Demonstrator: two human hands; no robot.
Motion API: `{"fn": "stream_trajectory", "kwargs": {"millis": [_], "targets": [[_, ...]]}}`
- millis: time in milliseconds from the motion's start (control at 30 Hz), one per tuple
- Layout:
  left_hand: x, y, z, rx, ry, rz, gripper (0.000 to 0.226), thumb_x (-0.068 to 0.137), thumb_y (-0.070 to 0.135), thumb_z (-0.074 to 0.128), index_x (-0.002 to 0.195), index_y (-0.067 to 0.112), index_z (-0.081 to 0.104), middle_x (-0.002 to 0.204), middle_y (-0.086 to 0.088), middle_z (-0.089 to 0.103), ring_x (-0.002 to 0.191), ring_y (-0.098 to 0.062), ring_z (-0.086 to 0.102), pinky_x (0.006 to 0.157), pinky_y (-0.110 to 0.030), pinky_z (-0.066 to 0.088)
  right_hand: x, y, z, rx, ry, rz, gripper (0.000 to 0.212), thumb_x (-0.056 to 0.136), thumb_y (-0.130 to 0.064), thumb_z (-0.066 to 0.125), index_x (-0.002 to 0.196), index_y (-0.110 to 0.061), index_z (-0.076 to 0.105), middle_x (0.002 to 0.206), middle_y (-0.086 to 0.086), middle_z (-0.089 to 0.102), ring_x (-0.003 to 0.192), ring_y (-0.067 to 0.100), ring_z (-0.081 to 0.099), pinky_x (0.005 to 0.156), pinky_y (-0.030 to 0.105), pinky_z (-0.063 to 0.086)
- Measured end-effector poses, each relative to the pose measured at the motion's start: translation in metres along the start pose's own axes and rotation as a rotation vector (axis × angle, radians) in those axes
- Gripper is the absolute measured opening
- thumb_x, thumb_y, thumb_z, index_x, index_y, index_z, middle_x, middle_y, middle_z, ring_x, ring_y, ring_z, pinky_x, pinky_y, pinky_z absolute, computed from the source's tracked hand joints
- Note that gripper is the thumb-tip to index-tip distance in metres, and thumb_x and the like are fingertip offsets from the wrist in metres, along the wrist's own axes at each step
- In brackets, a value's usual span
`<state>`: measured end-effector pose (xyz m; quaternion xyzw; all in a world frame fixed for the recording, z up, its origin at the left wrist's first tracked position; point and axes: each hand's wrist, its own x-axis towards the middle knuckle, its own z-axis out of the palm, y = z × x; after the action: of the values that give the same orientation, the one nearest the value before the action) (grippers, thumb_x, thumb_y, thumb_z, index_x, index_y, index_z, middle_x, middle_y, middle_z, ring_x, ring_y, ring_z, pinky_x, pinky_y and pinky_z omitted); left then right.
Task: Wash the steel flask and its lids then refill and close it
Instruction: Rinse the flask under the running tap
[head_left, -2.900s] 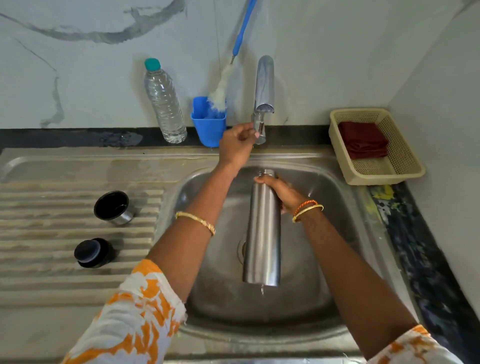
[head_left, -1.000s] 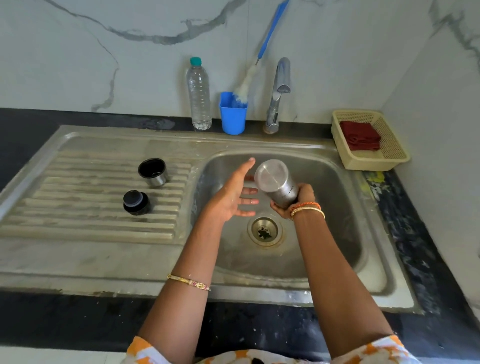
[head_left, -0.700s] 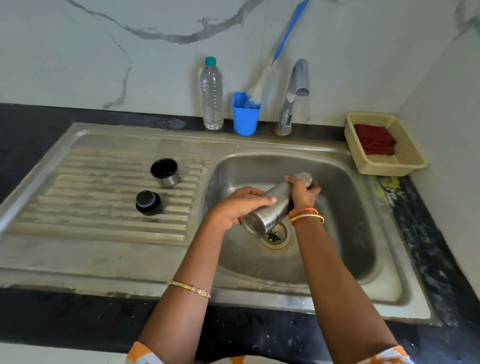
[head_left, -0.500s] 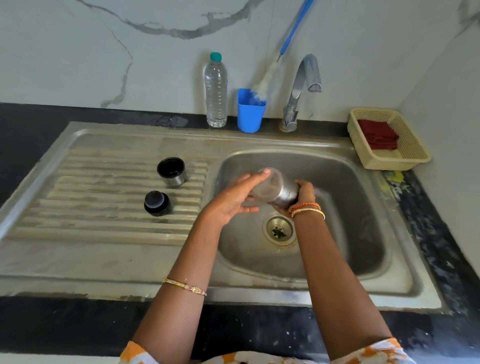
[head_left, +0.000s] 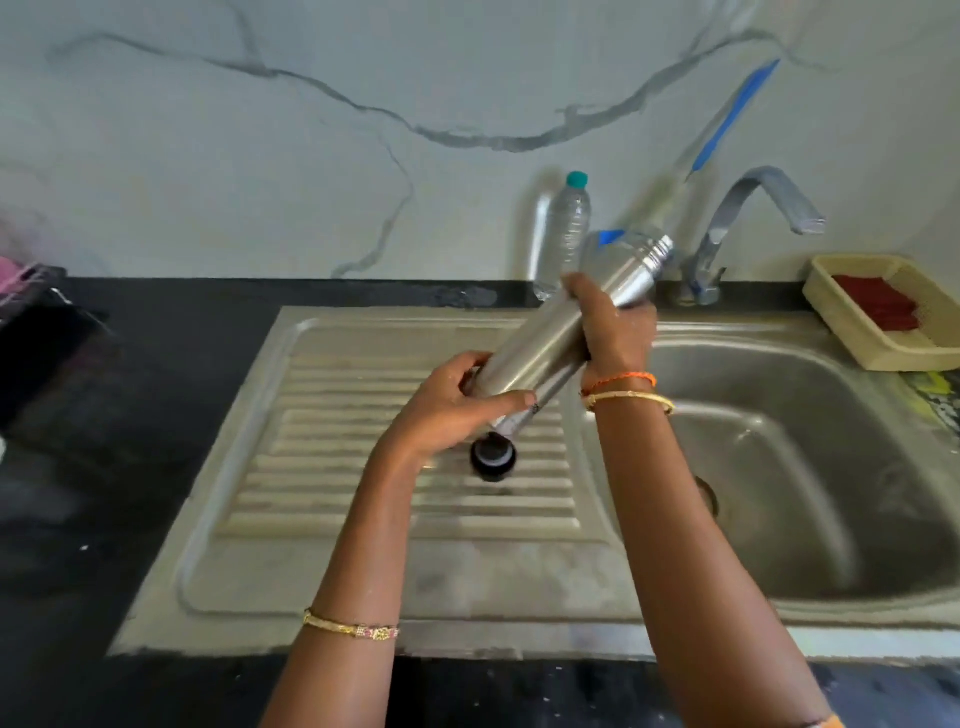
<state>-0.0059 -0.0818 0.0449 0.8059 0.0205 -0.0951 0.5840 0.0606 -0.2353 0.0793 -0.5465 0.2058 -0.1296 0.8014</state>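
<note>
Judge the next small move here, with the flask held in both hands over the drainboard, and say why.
Probably keep rubbing the steel flask, turning it to reach unwashed sides. The left hand grips its base end and the right hand grips near the neck, with its open mouth tilted up toward the tap. No water is visibly running, and a black lid lies unwashed on the drainboard.

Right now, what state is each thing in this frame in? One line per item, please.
steel flask: uncapped, tilted, mouth up toward the tap, held over the drainboard.
left hand: grips the flask's base.
right hand: grips the flask near its neck.
black lid: off the flask, lying on the drainboard.
tap: no water visible.
plastic bottle: upright, capped.
basket: holds a folded red cloth.
</note>
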Motion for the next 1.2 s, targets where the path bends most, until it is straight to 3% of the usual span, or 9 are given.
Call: {"fn": "stream_trajectory", "kwargs": {"millis": [133, 233, 367, 600, 767, 1067, 1200], "targets": [[-0.003, -0.036, -0.051, 0.014, 0.105, 0.036, 0.066, 0.068, 0.031, 0.086, 0.127, 0.019, 0.058, 0.119, 0.005, 0.064, 0.107, -0.007, 0.059, 0.088, -0.021, 0.048, -0.031, 0.026, 0.059, -0.209, -0.155, -0.168, 0.065, 0.054, -0.017, 0.089, 0.103, -0.014, 0.046, 0.092, 0.002, 0.063, 0.081, 0.018, 0.065, 0.073, 0.032, 0.056], [0.006, -0.063, -0.068, 0.031, 0.224, 0.070, 0.070, 0.066, 0.031, 0.087, 0.127, 0.015, 0.058, 0.123, 0.001, 0.062, 0.112, -0.012, 0.057, 0.089, -0.021, 0.044, -0.049, 0.049, 0.089, -0.302, -0.311, -0.349, 0.069, 0.054, -0.015, 0.089, 0.105, -0.019, 0.042, 0.096, 0.003, 0.063, 0.080, 0.014, 0.064, 0.067, 0.021, 0.053], [0.018, -0.091, -0.077, 0.025, 0.389, 0.062, 0.066, 0.071, 0.020, 0.084, 0.130, 0.014, 0.055, 0.126, -0.004, 0.060, 0.112, -0.018, 0.056, 0.088, -0.025, 0.043, -0.058, 0.070, 0.109, -0.403, -0.451, -0.429, 0.073, 0.057, -0.015, 0.088, 0.111, -0.022, 0.040, 0.103, 0.000, 0.061, 0.084, 0.005, 0.061, 0.066, 0.009, 0.048], [0.029, -0.117, -0.080, 0.044, 0.468, 0.017, 0.070, 0.065, 0.029, 0.086, 0.128, 0.017, 0.056, 0.123, 0.001, 0.063, 0.112, -0.014, 0.056, 0.095, -0.038, 0.047, -0.057, 0.094, 0.114, -0.505, -0.528, -0.455, 0.075, 0.057, -0.018, 0.089, 0.115, -0.024, 0.042, 0.106, -0.009, 0.059, 0.096, 0.006, 0.060, 0.080, 0.023, 0.053], [0.029, -0.125, -0.079, 0.018, 0.486, -0.012, 0.069, 0.059, 0.033, 0.088, 0.121, 0.018, 0.061, 0.116, 0.004, 0.066, 0.107, -0.014, 0.060, 0.091, -0.045, 0.052, -0.058, 0.099, 0.116, -0.549, -0.588, -0.443, 0.076, 0.059, -0.018, 0.088, 0.118, -0.026, 0.040, 0.104, -0.017, 0.055, 0.096, 0.003, 0.058, 0.081, 0.022, 0.053], [0.026, -0.129, -0.074, 0.123, 0.521, -0.057, 0.081, 0.046, 0.068, 0.074, 0.115, 0.029, 0.059, 0.112, 0.010, 0.064, 0.104, -0.017, 0.060, 0.087, -0.049, 0.051, -0.048, 0.110, 0.111, -0.593, -0.725, -0.375, 0.080, 0.065, -0.014, 0.085, 0.129, -0.016, 0.038, 0.116, -0.006, 0.057, 0.105, 0.009, 0.058, 0.090, 0.034, 0.053], [0.025, -0.127, -0.074, 0.168, 0.519, -0.078, 0.080, 0.049, 0.065, 0.078, 0.117, 0.028, 0.059, 0.112, 0.007, 0.062, 0.101, -0.019, 0.060, 0.086, -0.050, 0.051, -0.045, 0.113, 0.108, -0.607, -0.775, -0.335, 0.082, 0.069, -0.010, 0.082, 0.134, -0.015, 0.033, 0.122, -0.003, 0.055, 0.106, 0.007, 0.057, 0.090, 0.028, 0.052]]}}
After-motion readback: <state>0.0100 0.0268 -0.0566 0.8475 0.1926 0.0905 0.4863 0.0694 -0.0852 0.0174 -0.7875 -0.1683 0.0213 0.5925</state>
